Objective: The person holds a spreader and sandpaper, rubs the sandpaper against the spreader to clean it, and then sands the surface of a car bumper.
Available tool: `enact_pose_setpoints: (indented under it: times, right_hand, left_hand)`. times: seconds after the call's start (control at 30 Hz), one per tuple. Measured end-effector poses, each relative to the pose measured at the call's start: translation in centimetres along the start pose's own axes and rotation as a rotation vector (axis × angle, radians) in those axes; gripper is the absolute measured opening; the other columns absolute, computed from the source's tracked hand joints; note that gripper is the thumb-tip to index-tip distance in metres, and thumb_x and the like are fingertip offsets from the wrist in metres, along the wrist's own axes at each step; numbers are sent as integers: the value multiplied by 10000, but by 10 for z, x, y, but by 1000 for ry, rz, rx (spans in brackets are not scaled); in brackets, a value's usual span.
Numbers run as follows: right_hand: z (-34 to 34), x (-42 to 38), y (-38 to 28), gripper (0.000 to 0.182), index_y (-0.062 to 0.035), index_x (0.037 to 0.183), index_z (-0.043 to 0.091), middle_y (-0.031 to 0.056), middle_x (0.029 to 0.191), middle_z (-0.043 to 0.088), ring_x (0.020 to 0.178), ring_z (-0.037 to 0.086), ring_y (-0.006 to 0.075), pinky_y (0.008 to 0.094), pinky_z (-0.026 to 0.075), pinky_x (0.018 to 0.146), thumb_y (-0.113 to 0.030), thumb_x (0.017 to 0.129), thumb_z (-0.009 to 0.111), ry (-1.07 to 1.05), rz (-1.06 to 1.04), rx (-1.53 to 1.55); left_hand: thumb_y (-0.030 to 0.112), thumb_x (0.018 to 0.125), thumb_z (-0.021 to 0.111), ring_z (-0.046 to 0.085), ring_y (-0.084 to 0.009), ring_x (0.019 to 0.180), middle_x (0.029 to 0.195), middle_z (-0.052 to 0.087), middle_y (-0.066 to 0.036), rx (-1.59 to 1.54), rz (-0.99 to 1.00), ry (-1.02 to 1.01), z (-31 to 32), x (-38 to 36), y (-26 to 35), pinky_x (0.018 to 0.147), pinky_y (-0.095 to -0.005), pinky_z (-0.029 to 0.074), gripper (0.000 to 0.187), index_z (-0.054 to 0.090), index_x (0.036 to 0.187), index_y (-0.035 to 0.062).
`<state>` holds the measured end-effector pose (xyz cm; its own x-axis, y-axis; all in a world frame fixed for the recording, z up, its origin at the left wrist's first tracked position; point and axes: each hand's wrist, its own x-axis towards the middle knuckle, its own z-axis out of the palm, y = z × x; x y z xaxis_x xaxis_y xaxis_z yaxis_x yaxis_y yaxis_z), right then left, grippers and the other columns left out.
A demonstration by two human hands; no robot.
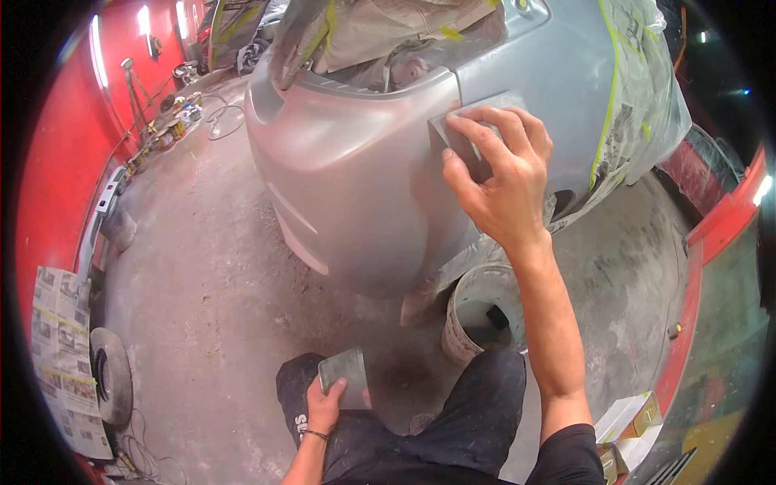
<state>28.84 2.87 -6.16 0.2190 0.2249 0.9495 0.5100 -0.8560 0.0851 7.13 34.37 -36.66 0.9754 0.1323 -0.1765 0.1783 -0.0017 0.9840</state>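
Note:
My right hand [505,166] presses a grey sheet of sandpaper [462,141] against the bumper, its fingers bent over the sheet. The silver-grey bumper [347,186] is smooth, with a darker streak below the sandpaper. Beside it, the grey fender [558,73] meets the bumper at a seam. Low over my left thigh, my left hand [325,404] grips a thin grey rectangular pad [347,376], thumb on its face. A whitish bucket [462,339] stands on the floor below my right forearm, with liquid and a dark block [496,317] inside.
Masking film with green tape [638,105] covers the car beyond the fender, and masking paper [380,32] fills the headlight area. Along the red wall [65,162] lie cans [174,125] and a tyre [111,376]. A cardboard box [634,424] sits at lower right.

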Motion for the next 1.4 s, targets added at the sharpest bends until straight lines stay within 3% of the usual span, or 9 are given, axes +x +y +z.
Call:
enact_pose_setpoints:
  times: [0.17, 0.97, 1.17, 1.4]
  right_hand:
    - [7, 3, 3, 304, -151, 1092, 806, 7, 1162, 732, 1188, 594, 291, 467, 388, 1095, -169, 789, 793, 27, 4, -1]
    - [4, 10, 1, 300, -166, 1100, 807, -5, 1187, 719, 1223, 580, 285, 482, 386, 1105, -173, 801, 797, -6, -2, -51]
    - [-7, -4, -4, 313, -162, 1089, 813, 4, 1149, 728, 1177, 602, 296, 481, 400, 1089, -168, 777, 792, -75, 38, -35]
    - [-5, 17, 1, 282, -153, 1064, 813, 1, 1167, 737, 1179, 607, 324, 490, 406, 1095, -170, 784, 788, -11, 17, 4]
  left_hand:
    - [166, 1007, 718, 673, -142, 990, 1091, 762, -47, 21, 19, 1, -3, 3, -4, 906, -307, 531, 298, 706, 1242, -17]
    - [175, 1002, 715, 678, -140, 959, 1064, 767, -52, -12, 11, -9, -8, 10, -17, 879, -309, 536, 279, 713, 1204, -19]
    - [176, 999, 721, 679, -141, 957, 1061, 768, -55, -25, 11, -6, -7, 11, -14, 875, -311, 539, 281, 716, 1205, -16]
    - [181, 995, 728, 678, -142, 961, 1068, 764, -50, -16, 12, 3, -7, 11, -13, 878, -310, 540, 298, 710, 1217, -18]
